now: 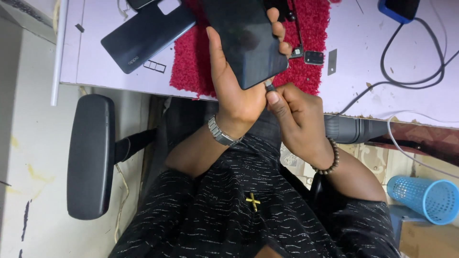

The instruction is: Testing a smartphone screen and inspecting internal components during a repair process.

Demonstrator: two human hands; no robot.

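The left hand [234, 81] grips a dark phone [244, 38] around its edges, thumb on one side and fingertips curled over the other, holding it screen-up above the near edge of the table [382, 71]. The right hand [299, 119] sits at 5 o'clock from the phone and pinches a small metal plug [269, 87] between thumb and forefinger, the plug tip touching the phone's lower end. A red fuzzy mat [311, 33] lies under the phone on the pale lilac table. At 9 o'clock from the phone lies one loose dark back cover [143, 36], with a small frame part [154, 66] just beside it. At 3 o'clock, small camera parts [313, 57] rest at the mat edge. One black cable [411, 71] loops across the table from a blue-edged device [399, 8] at 2 o'clock. A metal watch [221, 131] rings the left wrist; a bead bracelet [330, 160] rings the right. Below the table edge, one black chair armrest [91, 155] stands at 8 o'clock, and one blue mesh basket [423, 198] lies on the floor at 4 o'clock. The phone hides part of the mat.
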